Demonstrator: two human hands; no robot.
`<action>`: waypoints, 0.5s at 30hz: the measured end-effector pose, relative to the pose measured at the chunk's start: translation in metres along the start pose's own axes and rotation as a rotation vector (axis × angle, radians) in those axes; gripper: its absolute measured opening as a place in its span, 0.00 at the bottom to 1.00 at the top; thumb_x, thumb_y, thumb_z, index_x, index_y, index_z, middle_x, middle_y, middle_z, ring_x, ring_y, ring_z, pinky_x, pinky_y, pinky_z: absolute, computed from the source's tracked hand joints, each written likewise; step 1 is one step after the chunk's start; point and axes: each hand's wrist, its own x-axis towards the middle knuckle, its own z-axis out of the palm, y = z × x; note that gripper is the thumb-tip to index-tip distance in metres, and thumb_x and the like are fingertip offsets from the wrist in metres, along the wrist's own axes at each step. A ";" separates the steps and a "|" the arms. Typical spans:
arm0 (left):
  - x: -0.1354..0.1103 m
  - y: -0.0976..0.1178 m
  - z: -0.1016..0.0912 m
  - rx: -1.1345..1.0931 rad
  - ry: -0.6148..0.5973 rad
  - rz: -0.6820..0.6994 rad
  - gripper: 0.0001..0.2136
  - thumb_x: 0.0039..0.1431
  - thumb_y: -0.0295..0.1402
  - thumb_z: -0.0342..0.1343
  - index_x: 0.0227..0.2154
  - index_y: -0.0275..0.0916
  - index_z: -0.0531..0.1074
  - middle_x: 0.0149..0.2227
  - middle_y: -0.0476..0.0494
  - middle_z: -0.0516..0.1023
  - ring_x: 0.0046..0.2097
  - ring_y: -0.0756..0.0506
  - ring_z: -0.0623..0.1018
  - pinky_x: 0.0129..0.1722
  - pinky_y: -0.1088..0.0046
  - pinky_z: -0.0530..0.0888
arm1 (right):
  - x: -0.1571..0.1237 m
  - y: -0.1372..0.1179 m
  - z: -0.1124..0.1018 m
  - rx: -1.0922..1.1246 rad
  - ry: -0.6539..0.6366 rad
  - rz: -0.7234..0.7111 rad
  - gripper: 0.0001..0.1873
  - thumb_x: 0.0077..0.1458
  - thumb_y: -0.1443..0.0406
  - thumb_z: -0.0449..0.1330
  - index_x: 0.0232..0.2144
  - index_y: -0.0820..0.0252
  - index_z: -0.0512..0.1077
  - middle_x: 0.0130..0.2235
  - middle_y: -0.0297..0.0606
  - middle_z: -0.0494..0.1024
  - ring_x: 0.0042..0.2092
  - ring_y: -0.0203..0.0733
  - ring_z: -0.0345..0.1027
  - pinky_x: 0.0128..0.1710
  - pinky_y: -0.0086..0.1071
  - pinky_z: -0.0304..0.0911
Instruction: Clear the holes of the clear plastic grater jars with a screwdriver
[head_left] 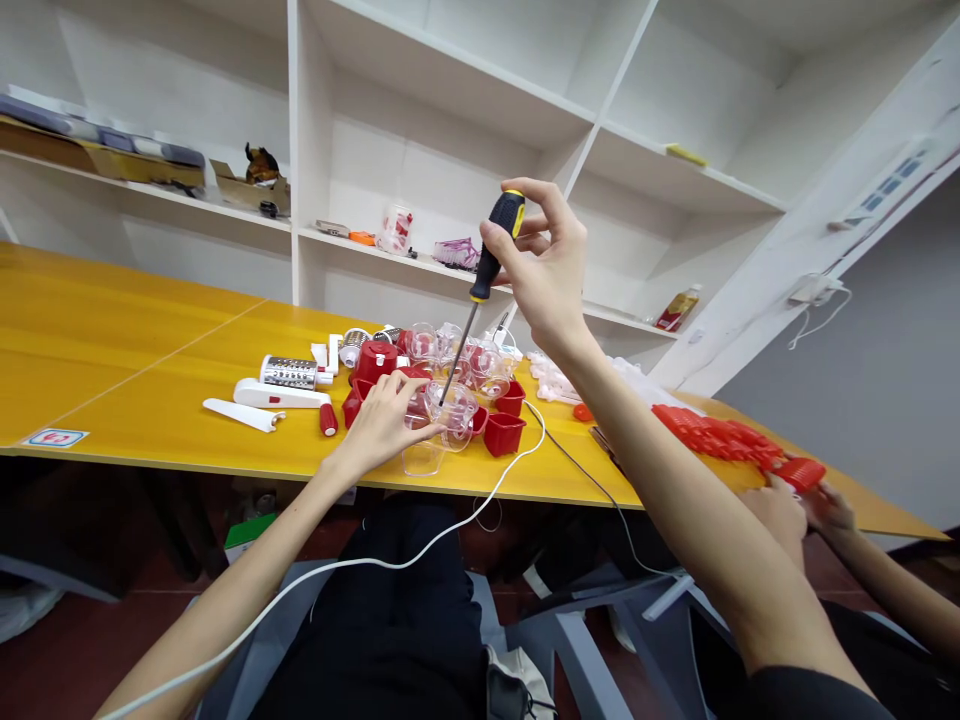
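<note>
My right hand [546, 255] is raised, its fingers wrapped round the black and yellow handle of a screwdriver [491, 248]. The screwdriver slants down to the left, and its tip meets or lies just over a clear plastic part [454, 408]. Low at the table, my left hand [384, 418] closes its fingers and thumb on the edge of that clear plastic part. Red plastic cups [504, 433] and more clear pieces crowd round it. To the left lie a metal grater drum [291, 372], a white handle with a red grip [328, 418] and a white lever [241, 413].
A white cable [420, 558] runs across my left arm and up onto the yellow table [150, 400]. On the right, a co-worker's hands [787, 510] hold a red piece beside a row of red parts [716, 435]. White shelves [450, 90] stand behind.
</note>
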 end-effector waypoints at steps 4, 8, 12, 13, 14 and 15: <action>0.000 0.002 -0.001 -0.007 0.002 -0.006 0.29 0.58 0.47 0.64 0.56 0.36 0.67 0.47 0.38 0.71 0.49 0.38 0.72 0.50 0.58 0.74 | 0.000 0.003 -0.001 0.135 0.090 0.079 0.38 0.46 0.35 0.64 0.53 0.47 0.69 0.33 0.34 0.70 0.34 0.38 0.70 0.29 0.30 0.73; 0.000 0.002 -0.002 -0.022 -0.014 -0.009 0.28 0.58 0.47 0.64 0.56 0.37 0.67 0.46 0.39 0.71 0.48 0.38 0.72 0.49 0.58 0.74 | -0.003 -0.001 -0.004 0.282 -0.002 0.125 0.38 0.46 0.38 0.66 0.55 0.43 0.67 0.36 0.35 0.74 0.37 0.40 0.72 0.32 0.33 0.76; 0.000 0.001 -0.002 -0.034 -0.005 -0.005 0.28 0.58 0.47 0.64 0.56 0.38 0.66 0.47 0.40 0.71 0.49 0.38 0.72 0.49 0.57 0.75 | -0.006 -0.001 0.001 0.368 -0.028 0.139 0.34 0.50 0.38 0.62 0.55 0.38 0.63 0.43 0.36 0.76 0.44 0.42 0.73 0.36 0.35 0.76; 0.000 0.001 -0.001 -0.036 -0.004 -0.004 0.28 0.58 0.47 0.63 0.56 0.39 0.66 0.47 0.40 0.71 0.49 0.38 0.72 0.49 0.57 0.75 | -0.006 -0.001 0.004 0.371 0.003 0.144 0.33 0.51 0.38 0.62 0.55 0.39 0.63 0.44 0.36 0.76 0.44 0.41 0.73 0.36 0.35 0.76; 0.000 0.001 -0.001 -0.037 -0.003 -0.004 0.27 0.58 0.47 0.63 0.56 0.39 0.66 0.47 0.40 0.71 0.49 0.38 0.72 0.49 0.57 0.75 | -0.005 0.001 0.007 0.366 0.048 0.148 0.33 0.51 0.38 0.62 0.54 0.40 0.64 0.43 0.36 0.75 0.43 0.41 0.73 0.37 0.35 0.76; 0.000 0.001 -0.001 -0.036 -0.005 -0.004 0.27 0.59 0.46 0.63 0.56 0.39 0.66 0.47 0.40 0.71 0.49 0.38 0.72 0.49 0.57 0.75 | -0.004 0.002 0.010 0.355 0.099 0.149 0.34 0.50 0.38 0.63 0.53 0.41 0.64 0.41 0.36 0.75 0.42 0.41 0.73 0.37 0.34 0.76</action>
